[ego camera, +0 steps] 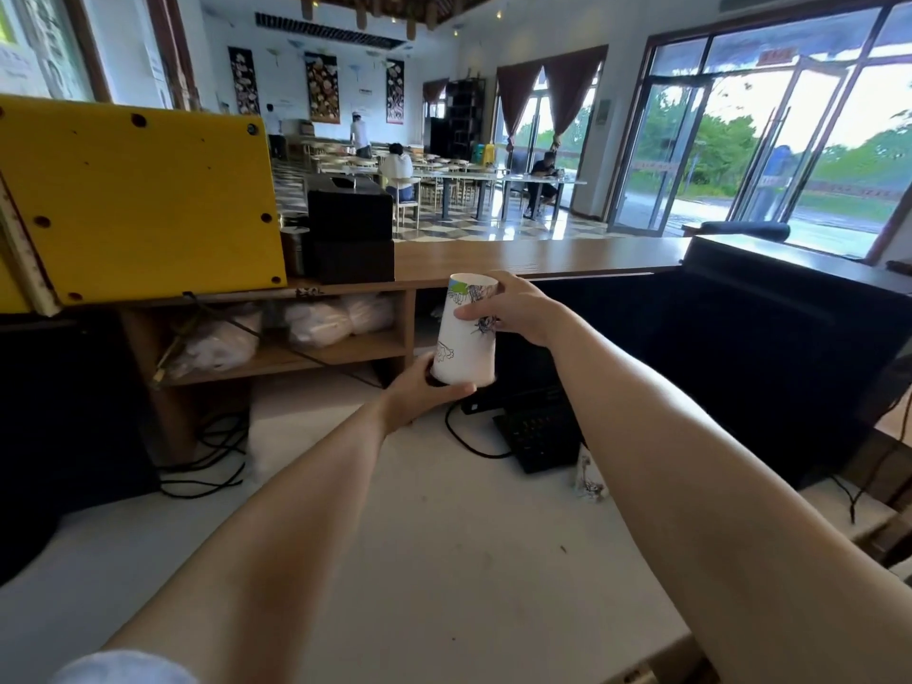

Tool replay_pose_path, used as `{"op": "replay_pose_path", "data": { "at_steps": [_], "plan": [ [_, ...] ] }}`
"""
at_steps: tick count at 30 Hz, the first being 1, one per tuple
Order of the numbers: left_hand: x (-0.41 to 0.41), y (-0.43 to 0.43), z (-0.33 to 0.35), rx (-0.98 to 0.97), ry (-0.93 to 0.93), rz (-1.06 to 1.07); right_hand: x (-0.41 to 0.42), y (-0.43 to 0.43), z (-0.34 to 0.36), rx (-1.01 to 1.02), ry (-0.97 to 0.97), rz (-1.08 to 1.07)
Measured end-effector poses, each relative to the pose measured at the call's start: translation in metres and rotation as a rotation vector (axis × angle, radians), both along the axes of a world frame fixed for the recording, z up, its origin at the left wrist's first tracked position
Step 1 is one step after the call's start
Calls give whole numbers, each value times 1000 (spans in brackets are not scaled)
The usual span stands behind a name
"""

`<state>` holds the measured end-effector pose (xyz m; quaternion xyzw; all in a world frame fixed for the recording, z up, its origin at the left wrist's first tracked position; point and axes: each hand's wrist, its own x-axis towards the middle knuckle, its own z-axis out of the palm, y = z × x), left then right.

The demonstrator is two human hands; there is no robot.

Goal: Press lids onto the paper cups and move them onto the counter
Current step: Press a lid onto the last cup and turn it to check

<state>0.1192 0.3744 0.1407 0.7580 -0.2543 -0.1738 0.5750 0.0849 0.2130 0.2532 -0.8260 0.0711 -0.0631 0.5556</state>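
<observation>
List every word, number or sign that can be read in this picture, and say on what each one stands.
No text here can be read with certainty.
On the red sign above the glass doors: characters, too blurred to read.
On the paper cup: printed drawings only, no legible words.
On the wall posters: pictures; any text is too small.
On the red strips across the doors: too blurred to read.

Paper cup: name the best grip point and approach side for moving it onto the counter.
Grip the paper cup round its upper side wall, coming from the right, as the right hand does. It is held roughly upright, the left hand cups its lower end, and a side grip should leave that end free to land on the counter.
</observation>
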Motion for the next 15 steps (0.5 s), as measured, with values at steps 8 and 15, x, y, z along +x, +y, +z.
{"op": "replay_pose_path", "data": {
  "at_steps": [8, 15],
  "plan": [
    [8, -17, 17, 222, -95, -84, -2, -14, 1, -55, 1, -34],
    [-18, -27, 0, -49, 8, -75, -19, -19, -13, 17, -43, -90]
  ]
}}
